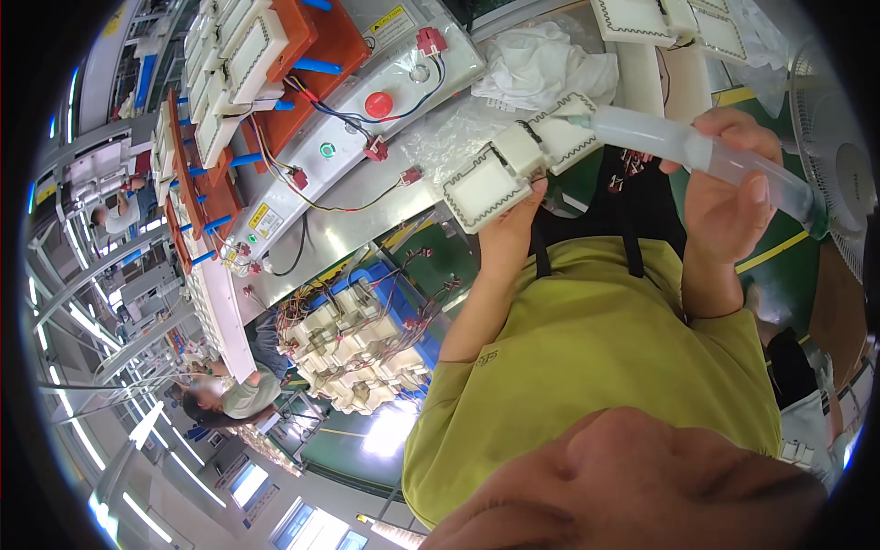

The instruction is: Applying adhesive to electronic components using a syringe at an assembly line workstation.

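Observation:
My left hand (507, 236) grips the near edge of a white plastic housing (484, 190). Two shallow boxy sections make up this housing, joined by a smaller block, and a dark wavy line runs round each rim. In my right hand (733, 174) is a long translucent syringe (646, 133), held with the fingers and thumb wrapped round its barrel. Its narrow end points left and lies over the housing's farther section; whether the tip touches is too small to tell. Something green shows at the syringe's back end.
Beyond the metal bench (330, 243) is a panel with a red button (378, 104). Orange racks (307, 46) bear white housings, with wired red connectors hanging nearby. A white cloth (550, 69) lies behind my work. A blue crate (394, 293) holds several housings; a fan (839, 174) stands right.

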`<state>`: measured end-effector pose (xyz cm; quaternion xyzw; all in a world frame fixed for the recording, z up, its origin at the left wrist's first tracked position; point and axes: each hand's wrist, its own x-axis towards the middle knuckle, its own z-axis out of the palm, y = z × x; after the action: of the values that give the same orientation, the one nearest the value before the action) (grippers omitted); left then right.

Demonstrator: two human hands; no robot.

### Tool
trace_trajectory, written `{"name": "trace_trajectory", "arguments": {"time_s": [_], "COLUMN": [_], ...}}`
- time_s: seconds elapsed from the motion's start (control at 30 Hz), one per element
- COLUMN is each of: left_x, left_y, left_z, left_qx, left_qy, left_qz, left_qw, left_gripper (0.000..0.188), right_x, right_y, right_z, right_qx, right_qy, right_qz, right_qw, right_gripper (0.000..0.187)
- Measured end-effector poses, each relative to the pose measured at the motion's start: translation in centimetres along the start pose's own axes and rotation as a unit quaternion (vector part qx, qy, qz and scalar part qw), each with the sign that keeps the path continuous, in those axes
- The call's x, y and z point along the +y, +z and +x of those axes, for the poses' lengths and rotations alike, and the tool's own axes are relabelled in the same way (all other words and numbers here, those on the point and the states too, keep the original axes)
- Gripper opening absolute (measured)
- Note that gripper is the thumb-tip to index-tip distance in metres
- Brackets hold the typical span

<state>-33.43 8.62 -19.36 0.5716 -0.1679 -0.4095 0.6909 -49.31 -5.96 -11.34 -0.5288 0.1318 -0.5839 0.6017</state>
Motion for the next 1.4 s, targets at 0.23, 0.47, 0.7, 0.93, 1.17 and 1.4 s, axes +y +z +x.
{"name": "trace_trajectory", "arguments": {"time_s": [0.23, 0.47, 0.7, 0.93, 1.17, 1.4], "left_x": [1.7, 2.8, 3.2, 1.9, 1.7, 1.3], "left_y": [0.2, 0.5, -0.1, -0.1, -0.2, -0.8], "left_z": [0.8, 0.3, 0.3, 0.4, 0.5, 0.6], "left_qx": [0.066, 0.09, 0.042, 0.055, 0.041, 0.043], "left_qy": [0.272, 0.335, 0.331, 0.275, 0.246, 0.227], "left_qz": [0.336, 0.46, 0.506, 0.355, 0.301, 0.317], "left_qw": [0.899, 0.818, 0.795, 0.892, 0.92, 0.92], "left_gripper": [0.042, 0.045, 0.046, 0.04, 0.04, 0.045], "right_x": [-0.3, 0.0, 0.3, 0.2, 0.4, 0.4], "right_y": [-0.5, 0.2, 0.4, 0.5, 0.8, 1.0], "right_z": [-1.1, -1.5, -1.4, -1.2, -1.1, -1.4], "right_qx": [-0.028, -0.062, -0.104, -0.101, -0.1, -0.079], "right_qy": [0.004, -0.013, -0.035, -0.019, -0.009, 0.005], "right_qz": [-0.055, -0.125, -0.144, -0.114, -0.135, -0.133], "right_qw": [0.998, 0.99, 0.983, 0.988, 0.986, 0.988], "right_gripper": [0.034, 0.024, 0.021, 0.022, 0.02, 0.021]}}
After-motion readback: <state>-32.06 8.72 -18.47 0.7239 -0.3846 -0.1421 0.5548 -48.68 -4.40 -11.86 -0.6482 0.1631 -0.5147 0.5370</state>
